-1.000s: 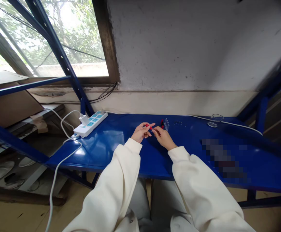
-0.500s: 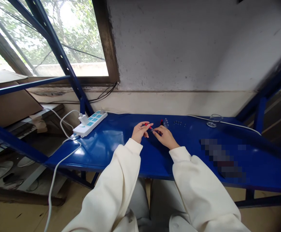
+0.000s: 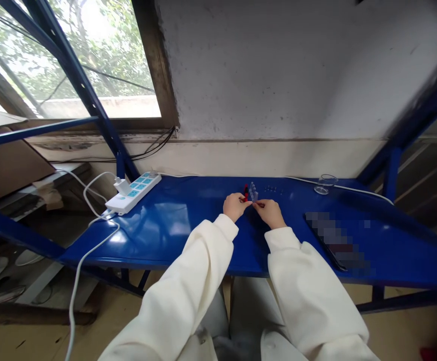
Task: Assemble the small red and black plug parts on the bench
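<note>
My left hand point(image 3: 235, 206) is closed in a pinch at the middle of the blue table, its fingertips pointing right. Some red shows at those fingers, but what they grip is too small to make out. Facing it, my right hand point(image 3: 271, 212) is pinched too, thumb and finger nearly meeting the left fingertips. Its grip is hidden. Just beyond the hands stands a cluster of clear plastic pieces point(image 3: 253, 189). Beside the cluster, to its left, is a small red and black object point(image 3: 246, 191).
Several tiny parts point(image 3: 270, 189) lie right of the cluster. Farther right stands a clear glass cup point(image 3: 324, 185), with a blurred dark flat object point(image 3: 331, 239) nearer. A white power strip point(image 3: 136, 193) with trailing cable sits at the table's left point(image 3: 188, 200).
Both hands have moved to the clear pieces, the left shifting right and away from me. The red, pen-like thing held between them before is now mostly hidden. The view has shifted slightly.
</note>
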Available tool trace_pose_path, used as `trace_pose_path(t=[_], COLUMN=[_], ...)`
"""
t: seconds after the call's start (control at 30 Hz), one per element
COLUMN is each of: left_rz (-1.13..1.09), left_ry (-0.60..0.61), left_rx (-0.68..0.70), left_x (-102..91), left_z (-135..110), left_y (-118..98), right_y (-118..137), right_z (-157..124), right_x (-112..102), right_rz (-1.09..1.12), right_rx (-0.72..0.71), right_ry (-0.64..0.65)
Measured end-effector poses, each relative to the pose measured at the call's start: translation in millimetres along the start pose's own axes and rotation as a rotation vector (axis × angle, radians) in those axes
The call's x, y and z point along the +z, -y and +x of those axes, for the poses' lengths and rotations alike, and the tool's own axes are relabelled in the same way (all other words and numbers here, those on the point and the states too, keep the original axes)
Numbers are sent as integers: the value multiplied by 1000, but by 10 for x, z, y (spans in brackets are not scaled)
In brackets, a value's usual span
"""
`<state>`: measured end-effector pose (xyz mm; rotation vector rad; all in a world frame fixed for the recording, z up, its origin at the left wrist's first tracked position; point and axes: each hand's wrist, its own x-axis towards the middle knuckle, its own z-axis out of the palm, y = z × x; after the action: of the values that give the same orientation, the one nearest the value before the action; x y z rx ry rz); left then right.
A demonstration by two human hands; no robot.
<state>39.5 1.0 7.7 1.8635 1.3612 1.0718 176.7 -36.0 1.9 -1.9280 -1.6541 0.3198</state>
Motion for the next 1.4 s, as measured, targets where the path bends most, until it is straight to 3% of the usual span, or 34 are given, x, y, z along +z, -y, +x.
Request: trace_pose_path(t=[0.23, 0.37, 0.5, 0.73, 0.93, 1.1, 1.27, 1.4], left_rz=[228, 245, 197, 142, 479, 639, 493, 226], left_ry=[-16, 7, 9, -96, 8, -10, -49, -202], left_rx=[11, 47, 89, 253, 336, 367, 367, 355], left_x=[166, 183, 152, -7, -47, -49, -204, -474], left_z=[-12, -3, -25, -225, -282, -232, -124, -41], left_y=[63, 119, 127, 31, -1, -39, 1, 157], right_y=[-10, -6, 6, 2, 5, 0, 35, 190], right_z=[-26, -30, -28, -22, -18, -9, -48, -77], right_x=[79, 70, 63, 56, 56, 82, 81, 68], right_rz=[-74, -109, -126, -114, -131, -123, -116, -75], right_rx=[73, 116, 128, 135, 157, 128, 103, -103], right_ry=[-31, -25, -18, -17, -11, -29, -69, -142])
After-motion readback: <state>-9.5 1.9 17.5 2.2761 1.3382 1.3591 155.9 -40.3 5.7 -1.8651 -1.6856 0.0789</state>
